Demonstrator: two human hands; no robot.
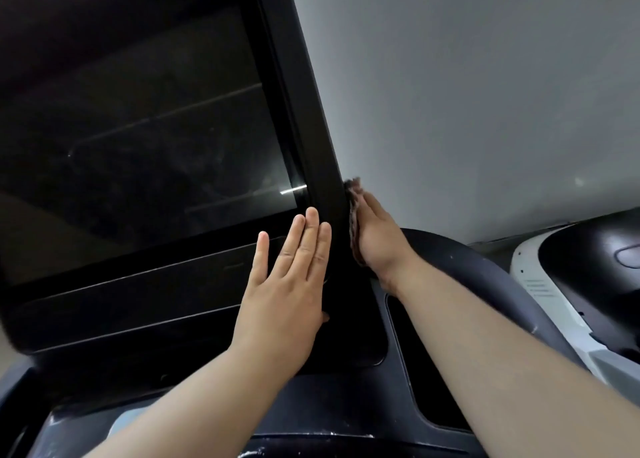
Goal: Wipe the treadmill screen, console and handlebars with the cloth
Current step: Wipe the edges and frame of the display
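Note:
The treadmill's dark screen (pixel 145 139) fills the left of the view, tilted, with a thick black frame (pixel 311 128) down its right side. My right hand (pixel 379 236) presses a dark brownish cloth (pixel 354 215) flat against the outer right edge of that frame, low down. My left hand (pixel 294 277) lies flat with fingers together on the front of the frame's lower right corner, holding nothing. The black console (pixel 346 405) lies below, with both forearms crossing it.
A dark curved handlebar (pixel 491 277) arcs behind my right forearm. A neighbouring machine in white and black (pixel 571 277) stands at the right. A plain grey wall (pixel 467 94) fills the upper right. A recessed tray (pixel 408 353) sits in the console.

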